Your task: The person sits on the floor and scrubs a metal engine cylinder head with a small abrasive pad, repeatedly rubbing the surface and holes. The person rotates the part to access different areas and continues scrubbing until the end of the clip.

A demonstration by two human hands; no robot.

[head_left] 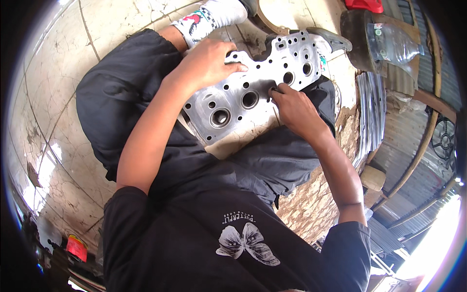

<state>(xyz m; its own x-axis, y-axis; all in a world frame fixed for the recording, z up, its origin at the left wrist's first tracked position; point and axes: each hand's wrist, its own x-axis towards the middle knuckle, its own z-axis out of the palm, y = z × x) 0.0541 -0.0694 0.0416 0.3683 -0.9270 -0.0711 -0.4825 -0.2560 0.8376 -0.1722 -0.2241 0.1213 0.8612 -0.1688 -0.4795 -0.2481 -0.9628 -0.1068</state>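
A bare metal engine cylinder head (232,103) lies tilted across my lap and legs, its flat face with large round ports and several small holes turned up. My left hand (208,64) grips its far edge, thumb resting on the flat face and fingers curled over the rim. On the near side of the face, my right hand (295,108) is closed, thumb and fingers pinched together close to the surface between two ports. A small dark bit shows at those fingertips, too small to make out.
Around my legs spreads a cracked tiled floor (53,87). To the right lie a clear plastic bottle (399,43) and a corrugated metal sheet (372,107). A red object (365,5) sits at the far right; a red can (77,247) stands at lower left.
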